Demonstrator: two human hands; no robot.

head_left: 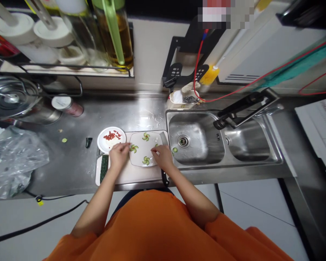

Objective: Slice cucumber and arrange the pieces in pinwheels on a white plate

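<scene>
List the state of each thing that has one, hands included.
Square plate: on the board, green garnishes arranged
Left hand: fingers pinched together, plate's left edge
Right hand: fingers pinched over plate's right side
Round plate: holding red pieces
Cucumber: cut, lying down
Knife: lying down
Pot: lidded
Jar: lidded, upright
Tap: not running

Pale, fairly bright light falls on the steel worktop (pixel 73 159), seemingly from above, and flares into a white patch close to the wall (pixel 149 76). The sink (pixel 203 145) throws back sharp highlights, and the plastic bag (pixel 19 152) is full of small glints. My left grip (pixel 119 156) and right grip (pixel 164 157) are evenly lit but slightly soft, so fine detail gets lost. My wide view stretches toward its edges: the green-handled bottle (pixel 114 36) at upper left leans and smears, while the far right corners sink into darkness. Coarse square blocks mask a patch along the top.
</scene>
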